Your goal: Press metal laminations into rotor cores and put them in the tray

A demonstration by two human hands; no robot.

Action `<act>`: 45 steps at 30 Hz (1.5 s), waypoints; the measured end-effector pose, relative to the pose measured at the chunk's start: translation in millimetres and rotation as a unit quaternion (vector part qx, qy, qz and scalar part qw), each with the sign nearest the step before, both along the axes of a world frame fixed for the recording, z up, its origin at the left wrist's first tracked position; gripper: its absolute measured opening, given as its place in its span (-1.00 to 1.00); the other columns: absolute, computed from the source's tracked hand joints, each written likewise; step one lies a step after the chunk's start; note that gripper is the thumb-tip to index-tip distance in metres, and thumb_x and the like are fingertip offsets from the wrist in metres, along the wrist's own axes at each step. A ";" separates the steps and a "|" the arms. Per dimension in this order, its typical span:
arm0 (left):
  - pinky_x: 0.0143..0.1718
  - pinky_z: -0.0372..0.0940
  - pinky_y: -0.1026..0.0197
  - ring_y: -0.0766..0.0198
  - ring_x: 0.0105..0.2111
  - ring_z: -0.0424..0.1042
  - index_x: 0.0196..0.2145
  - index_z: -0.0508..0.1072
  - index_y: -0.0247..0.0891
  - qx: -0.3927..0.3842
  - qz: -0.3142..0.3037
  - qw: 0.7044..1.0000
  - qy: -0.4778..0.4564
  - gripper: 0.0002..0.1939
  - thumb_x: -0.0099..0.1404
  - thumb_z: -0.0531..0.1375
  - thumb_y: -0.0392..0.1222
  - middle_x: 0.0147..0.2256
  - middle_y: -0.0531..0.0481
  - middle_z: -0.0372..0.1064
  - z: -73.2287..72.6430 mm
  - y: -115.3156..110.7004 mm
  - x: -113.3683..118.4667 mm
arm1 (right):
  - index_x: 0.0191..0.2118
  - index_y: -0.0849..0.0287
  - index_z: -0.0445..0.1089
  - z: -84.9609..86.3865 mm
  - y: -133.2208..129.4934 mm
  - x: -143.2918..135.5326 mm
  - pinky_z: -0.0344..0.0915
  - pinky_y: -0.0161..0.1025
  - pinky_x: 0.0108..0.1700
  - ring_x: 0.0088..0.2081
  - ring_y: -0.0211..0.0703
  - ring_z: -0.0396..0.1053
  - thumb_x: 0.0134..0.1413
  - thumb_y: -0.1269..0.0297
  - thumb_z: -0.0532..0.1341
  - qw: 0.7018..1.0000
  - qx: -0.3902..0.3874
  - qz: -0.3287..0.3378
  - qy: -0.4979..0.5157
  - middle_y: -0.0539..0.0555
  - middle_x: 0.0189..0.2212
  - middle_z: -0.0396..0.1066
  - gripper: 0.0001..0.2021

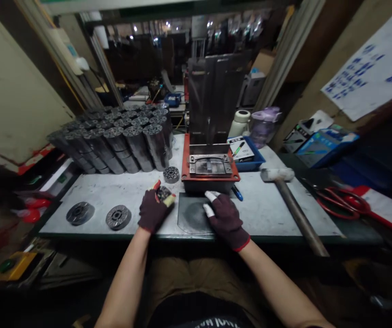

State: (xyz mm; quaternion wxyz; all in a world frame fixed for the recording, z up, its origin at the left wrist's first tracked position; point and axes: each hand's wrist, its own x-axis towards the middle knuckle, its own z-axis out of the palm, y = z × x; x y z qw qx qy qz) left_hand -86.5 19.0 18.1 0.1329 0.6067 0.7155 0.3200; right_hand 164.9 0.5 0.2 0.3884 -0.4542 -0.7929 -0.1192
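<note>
My left hand, in a dark glove, is closed round a slotted metal core on the white tabletop. My right hand, gloved with white fingertips, rests at the right edge of a dark square pad, its fingers apart and nothing seen in it. Two more cores lie flat at the left, one at the far left and one nearer. Another core sits beside the orange-based metal fixture, behind my hands.
Many stacked cores stand at the back left. A mallet lies at the right, with red-handled scissors beyond it. A blue marker is near the fixture; a blue tray and two bottles stand behind.
</note>
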 end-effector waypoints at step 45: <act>0.25 0.18 -0.06 -0.07 0.22 0.27 0.30 0.25 -0.22 0.075 -0.263 0.961 0.040 -0.21 0.19 0.35 0.07 0.26 -0.22 0.24 -18.3 -24.3 84.2 | 0.10 0.30 0.46 105.9 58.5 -3.5 0.18 0.01 0.06 0.00 0.14 0.33 0.36 0.24 0.06 0.956 -0.151 -0.084 -0.239 0.31 -0.07 0.50 -0.62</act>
